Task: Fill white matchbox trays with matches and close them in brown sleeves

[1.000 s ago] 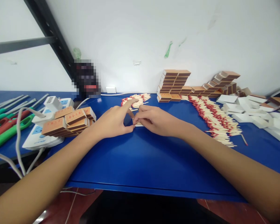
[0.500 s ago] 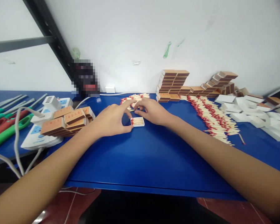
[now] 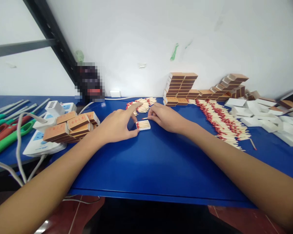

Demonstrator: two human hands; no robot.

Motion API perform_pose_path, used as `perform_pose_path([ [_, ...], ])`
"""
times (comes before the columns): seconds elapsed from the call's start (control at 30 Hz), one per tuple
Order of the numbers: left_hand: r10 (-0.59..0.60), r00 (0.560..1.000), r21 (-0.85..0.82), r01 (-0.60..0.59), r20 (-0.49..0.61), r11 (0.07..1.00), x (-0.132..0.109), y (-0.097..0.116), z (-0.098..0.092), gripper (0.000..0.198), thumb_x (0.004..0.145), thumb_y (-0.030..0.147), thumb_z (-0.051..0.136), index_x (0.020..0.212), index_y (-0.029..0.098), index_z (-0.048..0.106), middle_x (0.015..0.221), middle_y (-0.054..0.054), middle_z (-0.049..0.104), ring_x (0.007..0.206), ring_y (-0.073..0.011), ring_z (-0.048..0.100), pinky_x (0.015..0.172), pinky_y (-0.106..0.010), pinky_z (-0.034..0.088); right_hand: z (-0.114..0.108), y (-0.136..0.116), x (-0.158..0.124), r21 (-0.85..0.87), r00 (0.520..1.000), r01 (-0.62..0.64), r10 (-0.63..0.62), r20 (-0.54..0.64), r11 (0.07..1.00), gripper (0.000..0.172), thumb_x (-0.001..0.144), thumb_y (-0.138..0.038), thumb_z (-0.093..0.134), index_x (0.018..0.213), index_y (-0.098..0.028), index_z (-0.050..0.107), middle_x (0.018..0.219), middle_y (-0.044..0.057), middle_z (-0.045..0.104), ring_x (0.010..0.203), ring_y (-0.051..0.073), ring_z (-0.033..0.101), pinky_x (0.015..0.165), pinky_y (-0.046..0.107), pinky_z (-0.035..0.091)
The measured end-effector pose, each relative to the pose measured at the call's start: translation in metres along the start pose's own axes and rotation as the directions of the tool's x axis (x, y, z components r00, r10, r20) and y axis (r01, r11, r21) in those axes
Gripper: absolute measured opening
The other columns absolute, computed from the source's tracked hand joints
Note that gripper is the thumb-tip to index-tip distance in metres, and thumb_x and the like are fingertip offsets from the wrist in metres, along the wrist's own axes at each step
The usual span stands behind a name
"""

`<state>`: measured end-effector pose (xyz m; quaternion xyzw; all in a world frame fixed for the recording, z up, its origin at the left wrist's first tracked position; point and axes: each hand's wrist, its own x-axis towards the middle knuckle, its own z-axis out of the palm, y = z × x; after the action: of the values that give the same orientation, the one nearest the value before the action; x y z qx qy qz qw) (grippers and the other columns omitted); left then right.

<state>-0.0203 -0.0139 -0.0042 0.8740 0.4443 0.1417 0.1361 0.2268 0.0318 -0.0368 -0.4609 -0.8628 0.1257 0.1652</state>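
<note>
A small white matchbox tray (image 3: 146, 128) with red-headed matches in it rests on the blue tabletop. My left hand (image 3: 119, 125) grips the tray's left end between thumb and a bent finger, its index finger stretched out above. Just right of the tray, my right hand (image 3: 164, 117) pinches a single match (image 3: 145, 118), whose red head points left over the tray's far side. Behind both hands lies a loose pile of matches (image 3: 144, 105), partly hidden by the left index finger.
Closed matchboxes (image 3: 75, 123) lie on a white power strip (image 3: 34, 146) at left, near green and red-handled tools (image 3: 12, 128). Matchboxes (image 3: 180, 85) are stacked against the wall. Rows of matches (image 3: 222, 120) and white trays (image 3: 268, 120) spread at right.
My right hand has drawn back slightly to the right from the match pile, and a match now shows between its fingers. My left hand stays at the tray.
</note>
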Motion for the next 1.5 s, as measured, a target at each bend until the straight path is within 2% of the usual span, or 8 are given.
perform_pose_path([
  [0.17,0.004,1.0,0.029,-0.003,-0.01,1.0,0.001,-0.002,0.002,0.085,0.085,0.03,0.078,0.165,0.022,0.048,0.122,-0.004,0.083,0.085,-0.0222,0.075,0.079,-0.034,0.053,-0.004,0.009,-0.003,0.005,0.999,0.044,-0.044,-0.006,0.999,0.008,0.103,-0.026,0.067,0.099,-0.019,0.067,0.106,0.009,0.066,0.092,0.023,0.06,0.081,0.033,0.043],
  [0.3,0.019,1.0,0.061,-0.018,-0.025,0.998,0.003,-0.004,0.004,0.051,0.087,0.036,0.077,0.135,0.019,0.073,0.119,-0.007,0.082,0.086,-0.0229,0.073,0.077,-0.034,0.052,-0.005,0.009,-0.003,0.003,0.999,-0.01,0.01,0.036,1.0,0.013,0.104,-0.026,0.065,0.093,-0.019,0.067,0.102,0.008,0.066,0.09,0.022,0.059,0.079,0.034,0.043],
  [0.47,0.056,0.998,0.105,-0.054,-0.016,0.993,0.004,-0.005,0.003,0.029,0.089,0.037,0.076,0.11,0.019,0.081,0.108,-0.007,0.078,0.088,-0.0225,0.069,0.076,-0.034,0.048,-0.009,0.004,-0.004,-0.007,0.999,-0.026,0.026,0.025,1.0,0.014,0.106,-0.024,0.06,0.095,-0.019,0.065,0.105,0.009,0.065,0.089,0.022,0.059,0.08,0.034,0.042],
  [0.6,0.05,0.999,0.104,-0.048,-0.015,0.993,0.004,-0.006,0.003,0.027,0.089,0.038,0.076,0.108,0.019,0.082,0.105,-0.006,0.076,0.086,-0.0214,0.068,0.073,-0.033,0.046,-0.015,-0.008,-0.009,0.037,1.0,0.013,-0.013,-0.003,0.999,0.012,0.106,-0.024,0.06,0.095,-0.019,0.064,0.104,0.009,0.065,0.09,0.021,0.059,0.08,0.033,0.043],
  [0.8,0.055,0.998,0.122,-0.055,0.003,0.991,0.005,-0.006,0.003,0.027,0.09,0.038,0.075,0.108,0.018,0.081,0.102,-0.006,0.076,0.087,-0.0226,0.067,0.075,-0.035,0.046,-0.016,-0.03,-0.017,0.034,0.993,0.063,-0.066,0.099,0.997,0.009,0.104,-0.02,0.061,0.095,-0.019,0.064,0.104,0.007,0.065,0.086,0.019,0.059,0.077,0.032,0.04],
  [1.2,0.049,0.999,0.123,-0.048,-0.005,0.991,0.004,-0.006,0.004,0.023,0.087,0.032,0.076,0.105,0.019,0.081,0.101,-0.006,0.079,0.081,-0.0204,0.066,0.072,-0.034,0.044,-0.006,-0.022,-0.014,0.137,0.992,0.095,-0.106,0.071,0.986,0.012,0.103,-0.023,0.064,0.094,-0.019,0.069,0.094,0.005,0.066,0.081,0.017,0.057,0.074,0.031,0.039],
  [1.4,0.012,0.999,0.091,-0.015,0.039,0.996,0.003,-0.002,-0.004,0.024,0.08,0.035,0.079,0.099,0.02,0.083,0.088,-0.003,0.078,0.076,-0.019,0.067,0.069,-0.033,0.045,-0.002,-0.018,0.006,0.219,0.994,0.095,-0.083,-0.064,0.971,0.015,0.102,-0.024,0.066,0.089,-0.018,0.07,0.083,0.002,0.067,0.075,0.017,0.056,0.073,0.031,0.039],
  [1.5,0.027,0.995,0.043,-0.031,0.095,0.999,0.001,-0.001,-0.009,0.021,0.077,0.036,0.081,0.091,0.02,0.083,0.08,-0.002,0.076,0.067,-0.0165,0.064,0.062,-0.031,0.043,0.008,-0.017,0.02,0.161,0.984,0.124,-0.1,-0.147,0.979,0.008,0.1,-0.022,0.069,0.102,-0.018,0.077,0.091,0.004,0.069,0.085,0.019,0.06,0.078,0.032,0.041],
])
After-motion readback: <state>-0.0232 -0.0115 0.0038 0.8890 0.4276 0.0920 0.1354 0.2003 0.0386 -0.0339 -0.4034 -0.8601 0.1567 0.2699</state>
